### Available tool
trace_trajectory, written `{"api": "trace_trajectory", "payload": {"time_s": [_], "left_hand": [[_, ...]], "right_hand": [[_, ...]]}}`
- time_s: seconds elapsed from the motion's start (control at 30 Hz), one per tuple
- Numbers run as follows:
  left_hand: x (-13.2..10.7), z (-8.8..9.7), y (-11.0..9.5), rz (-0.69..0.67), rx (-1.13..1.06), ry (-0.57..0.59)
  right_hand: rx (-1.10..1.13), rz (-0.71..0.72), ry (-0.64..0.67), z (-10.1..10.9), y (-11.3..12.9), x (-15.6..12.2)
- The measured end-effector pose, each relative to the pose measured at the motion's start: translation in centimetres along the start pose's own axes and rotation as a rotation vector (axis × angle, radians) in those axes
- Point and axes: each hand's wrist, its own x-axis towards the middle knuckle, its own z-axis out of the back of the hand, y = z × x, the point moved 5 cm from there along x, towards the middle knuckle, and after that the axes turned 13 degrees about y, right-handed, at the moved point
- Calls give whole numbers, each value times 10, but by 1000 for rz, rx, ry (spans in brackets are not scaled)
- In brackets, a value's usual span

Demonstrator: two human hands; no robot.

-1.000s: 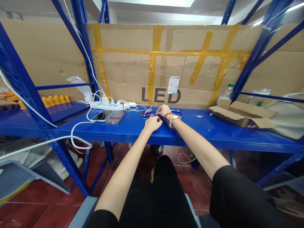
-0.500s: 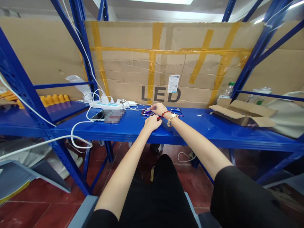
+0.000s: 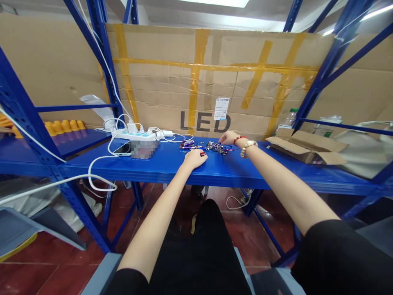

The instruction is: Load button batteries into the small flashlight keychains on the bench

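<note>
My left hand (image 3: 195,159) rests on the blue tabletop (image 3: 159,166) near its front edge, fingers curled closed around a small shiny red piece (image 3: 202,154). Farther right, my right hand (image 3: 227,138) reaches over a heap of small metal rings and clasps (image 3: 218,148), its fingers bent down at the heap's far edge and looking apart. Between them I make out nothing held. Left of the heap lies a cluster of small purple, blue and red metallic pieces (image 3: 188,144), just beyond my left hand.
A white power strip (image 3: 135,135) with plugs and cables stands at the back left, with a phone (image 3: 123,149) before it. On the right are an open cardboard box (image 3: 302,148) and a plastic bottle (image 3: 290,118). A large cardboard sheet (image 3: 162,90) closes off the back.
My right hand has moved right, from the purple pieces to the heap of metal rings, which is now uncovered. My left hand stays in place with the red piece. The view has shifted slightly.
</note>
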Motion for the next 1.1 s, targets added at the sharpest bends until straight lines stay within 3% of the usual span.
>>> {"api": "trace_trajectory", "payload": {"time_s": [0.17,0.33,0.67,0.9,1.1], "left_hand": [[2,0,1,4,7,-2],[4,0,2,-2,-11,-18],[6,2,3,-11,-61,-69],[6,1,5,-1,-92,-65],[7,1,6,13,-108,-70]], "right_hand": [[38,-11,25,-13,-12,-5],[95,-6,51,-23,-4,-11],[95,-54,-159,-36,23,-14],[207,3,-195,-34,16,-12],[452,68,-264,-33,9,-11]]}}
